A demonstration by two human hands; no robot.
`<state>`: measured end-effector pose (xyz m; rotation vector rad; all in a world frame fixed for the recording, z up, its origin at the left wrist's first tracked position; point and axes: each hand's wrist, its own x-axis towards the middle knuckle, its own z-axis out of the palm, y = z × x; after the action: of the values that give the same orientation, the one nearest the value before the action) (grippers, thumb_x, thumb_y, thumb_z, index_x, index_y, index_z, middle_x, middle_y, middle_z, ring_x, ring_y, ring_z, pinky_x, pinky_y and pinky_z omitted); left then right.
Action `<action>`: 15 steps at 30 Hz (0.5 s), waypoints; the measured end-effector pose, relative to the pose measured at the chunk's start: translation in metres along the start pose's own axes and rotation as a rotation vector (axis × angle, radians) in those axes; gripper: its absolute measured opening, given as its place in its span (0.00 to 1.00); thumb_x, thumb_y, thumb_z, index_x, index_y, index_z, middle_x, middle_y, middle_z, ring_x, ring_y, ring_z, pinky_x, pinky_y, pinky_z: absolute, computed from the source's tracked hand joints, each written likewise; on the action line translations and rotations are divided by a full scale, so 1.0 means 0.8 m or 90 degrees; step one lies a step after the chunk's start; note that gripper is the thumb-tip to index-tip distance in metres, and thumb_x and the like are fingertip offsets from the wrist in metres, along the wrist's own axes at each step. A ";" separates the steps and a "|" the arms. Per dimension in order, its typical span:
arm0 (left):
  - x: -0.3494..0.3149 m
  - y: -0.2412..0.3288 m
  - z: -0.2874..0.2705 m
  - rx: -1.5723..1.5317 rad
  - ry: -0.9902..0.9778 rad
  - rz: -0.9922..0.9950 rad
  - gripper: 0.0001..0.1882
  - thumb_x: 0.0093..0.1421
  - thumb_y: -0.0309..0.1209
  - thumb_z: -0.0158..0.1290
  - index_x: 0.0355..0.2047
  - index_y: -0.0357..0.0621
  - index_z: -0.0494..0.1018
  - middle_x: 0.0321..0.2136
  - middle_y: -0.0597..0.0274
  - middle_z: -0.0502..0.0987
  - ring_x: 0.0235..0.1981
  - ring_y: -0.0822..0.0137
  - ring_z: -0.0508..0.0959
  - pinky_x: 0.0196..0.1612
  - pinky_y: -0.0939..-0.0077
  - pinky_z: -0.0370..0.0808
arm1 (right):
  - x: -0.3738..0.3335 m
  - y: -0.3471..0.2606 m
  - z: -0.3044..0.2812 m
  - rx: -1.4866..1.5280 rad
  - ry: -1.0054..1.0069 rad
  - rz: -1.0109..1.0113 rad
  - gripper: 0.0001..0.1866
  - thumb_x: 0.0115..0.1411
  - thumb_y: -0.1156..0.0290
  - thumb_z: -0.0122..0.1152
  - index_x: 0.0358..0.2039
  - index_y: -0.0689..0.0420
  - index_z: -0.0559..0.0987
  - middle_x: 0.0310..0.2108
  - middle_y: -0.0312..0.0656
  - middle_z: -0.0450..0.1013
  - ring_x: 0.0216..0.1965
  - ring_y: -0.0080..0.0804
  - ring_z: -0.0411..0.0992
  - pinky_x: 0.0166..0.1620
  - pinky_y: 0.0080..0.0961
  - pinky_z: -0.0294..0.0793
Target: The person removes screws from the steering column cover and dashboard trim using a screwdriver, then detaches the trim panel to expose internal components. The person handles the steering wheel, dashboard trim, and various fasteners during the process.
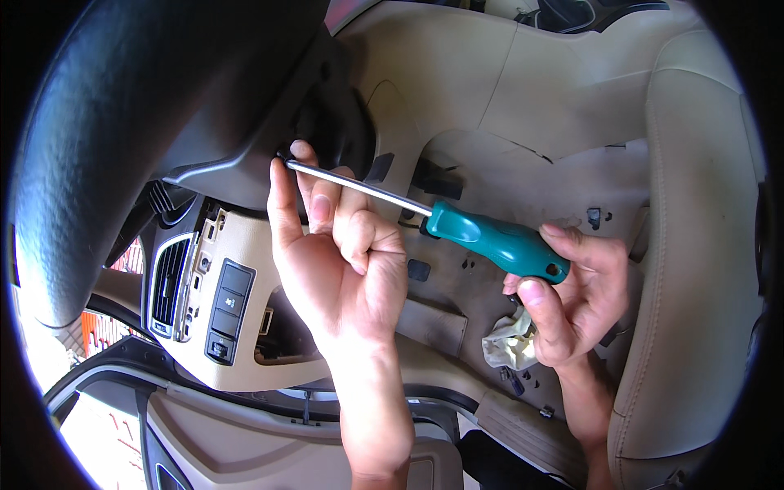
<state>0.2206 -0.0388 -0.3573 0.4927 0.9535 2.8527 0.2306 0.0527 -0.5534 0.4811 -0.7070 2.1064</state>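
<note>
A screwdriver [498,238] with a teal handle and a bright metal shaft slants across the middle, its tip up and to the left. My right hand [581,290] grips the butt of the handle between thumb and fingers. Around the tip end, my left hand [343,253] is turned palm up. Its fingertips close about the shaft's end beside a small dark piece [283,153], too small to name. The other fingers curl under the shaft. Just above the tip is the dark steering column cover [245,139].
The steering wheel [73,188] fills the left. A beige dash panel [253,314] has an air vent [167,282], a switch block [230,302] and a dark opening [286,335]. A beige seat [686,245] stands right. Small clips and a crumpled white glove [510,341] lie on the floor.
</note>
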 end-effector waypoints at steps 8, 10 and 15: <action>0.003 -0.005 -0.002 0.038 -0.004 0.032 0.17 0.74 0.36 0.55 0.52 0.33 0.80 0.18 0.68 0.68 0.16 0.79 0.53 0.17 0.84 0.46 | -0.001 0.002 -0.001 -0.017 0.006 0.015 0.23 0.60 0.80 0.71 0.52 0.73 0.72 0.49 0.60 0.75 0.47 0.36 0.78 0.51 0.29 0.81; 0.003 -0.004 -0.003 0.049 -0.006 0.038 0.17 0.74 0.36 0.54 0.53 0.33 0.80 0.19 0.67 0.68 0.16 0.79 0.53 0.17 0.84 0.46 | 0.000 0.001 0.000 -0.004 0.007 0.029 0.22 0.61 0.79 0.71 0.52 0.73 0.72 0.49 0.59 0.76 0.45 0.35 0.79 0.49 0.29 0.82; 0.004 -0.003 -0.008 0.174 -0.024 0.093 0.19 0.78 0.39 0.48 0.54 0.36 0.79 0.19 0.64 0.68 0.16 0.78 0.54 0.15 0.82 0.48 | 0.004 0.000 0.004 0.096 -0.001 0.047 0.20 0.63 0.80 0.69 0.51 0.74 0.72 0.43 0.53 0.76 0.34 0.30 0.80 0.39 0.26 0.84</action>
<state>0.2154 -0.0403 -0.3629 0.6642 1.3629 2.8373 0.2290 0.0526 -0.5488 0.5455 -0.5766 2.2397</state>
